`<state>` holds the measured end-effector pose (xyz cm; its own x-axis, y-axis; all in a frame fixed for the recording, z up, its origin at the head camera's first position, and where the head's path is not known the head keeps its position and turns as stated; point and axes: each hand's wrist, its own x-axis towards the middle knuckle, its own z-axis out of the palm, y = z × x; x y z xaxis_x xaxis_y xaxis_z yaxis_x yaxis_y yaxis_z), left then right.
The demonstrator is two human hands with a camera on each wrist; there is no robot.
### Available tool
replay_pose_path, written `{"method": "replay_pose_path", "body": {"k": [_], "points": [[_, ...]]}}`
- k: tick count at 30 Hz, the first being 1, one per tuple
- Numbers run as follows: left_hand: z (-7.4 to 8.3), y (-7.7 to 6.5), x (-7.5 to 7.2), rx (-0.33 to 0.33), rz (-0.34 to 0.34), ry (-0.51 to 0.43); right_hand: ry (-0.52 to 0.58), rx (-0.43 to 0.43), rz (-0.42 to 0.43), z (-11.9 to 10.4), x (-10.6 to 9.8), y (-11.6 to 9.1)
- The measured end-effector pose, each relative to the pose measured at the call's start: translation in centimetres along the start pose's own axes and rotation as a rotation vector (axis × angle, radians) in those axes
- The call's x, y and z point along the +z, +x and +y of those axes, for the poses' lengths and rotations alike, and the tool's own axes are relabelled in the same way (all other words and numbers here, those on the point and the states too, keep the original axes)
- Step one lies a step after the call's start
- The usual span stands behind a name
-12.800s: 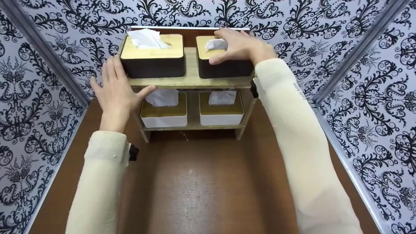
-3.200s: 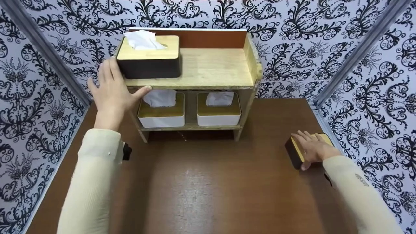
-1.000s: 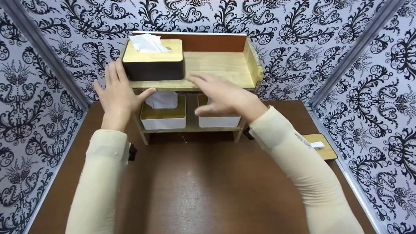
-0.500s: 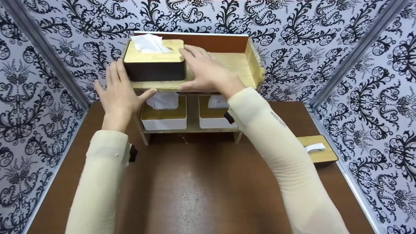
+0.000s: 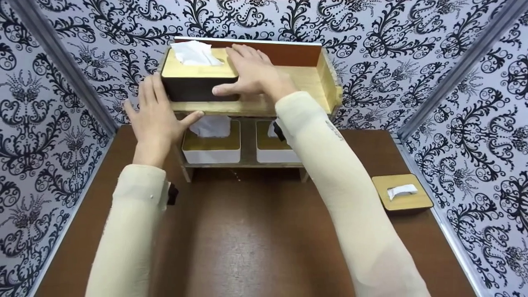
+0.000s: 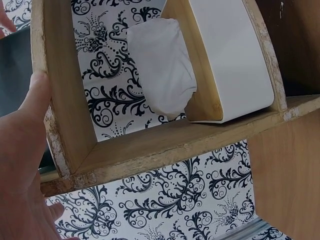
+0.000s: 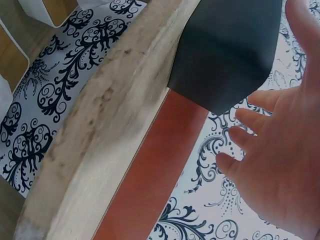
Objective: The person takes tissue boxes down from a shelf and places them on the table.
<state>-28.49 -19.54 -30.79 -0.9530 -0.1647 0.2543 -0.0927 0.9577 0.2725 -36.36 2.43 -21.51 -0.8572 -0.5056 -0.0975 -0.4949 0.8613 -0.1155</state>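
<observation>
A two-tier wooden shelf (image 5: 303, 82) stands against the back wall. On its upper tier, at the left, sits a black tissue box (image 5: 189, 89) with a light wooden lid and a white tissue poking out. My right hand (image 5: 255, 74) is at this box's right end, thumb before its front and fingers over the far side. In the right wrist view the thumb and fingers (image 7: 280, 160) stand spread around the dark box end (image 7: 230, 50); firm contact cannot be seen. With straight fingers, my left hand (image 5: 154, 119) rests against the shelf's left side, its thumb (image 6: 40, 95) on the board edge.
Two white tissue boxes with wooden lids, the left one (image 5: 212, 156) and the right one (image 5: 276, 156), sit on the lower tier. Another black tissue box (image 5: 402, 200) lies on the brown table (image 5: 243, 231) at the right, near the patterned wall (image 5: 474, 123).
Earlier, my right hand carried the right-hand black tissue box from the upper tier to the table's right side and let go. It has since come back to the left box. My left hand stayed put.
</observation>
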Motion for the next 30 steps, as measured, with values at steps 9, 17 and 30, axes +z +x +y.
{"method": "replay_pose_path", "body": {"k": [9, 17, 30], "points": [[-0.2, 0.0, 0.3, 0.000, 0.025, -0.014, 0.034, 0.011, -0.049, -0.3, -0.1, 2.5], [0.0, 0.0, 0.4, 0.010, 0.047, -0.040, 0.014, -0.009, -0.119, -0.5, -1.0, 3.3], [0.0, 0.1, 0.3, 0.005, 0.046, -0.043, -0.036, -0.069, -0.114, -1.7, -0.9, 5.3]]}}
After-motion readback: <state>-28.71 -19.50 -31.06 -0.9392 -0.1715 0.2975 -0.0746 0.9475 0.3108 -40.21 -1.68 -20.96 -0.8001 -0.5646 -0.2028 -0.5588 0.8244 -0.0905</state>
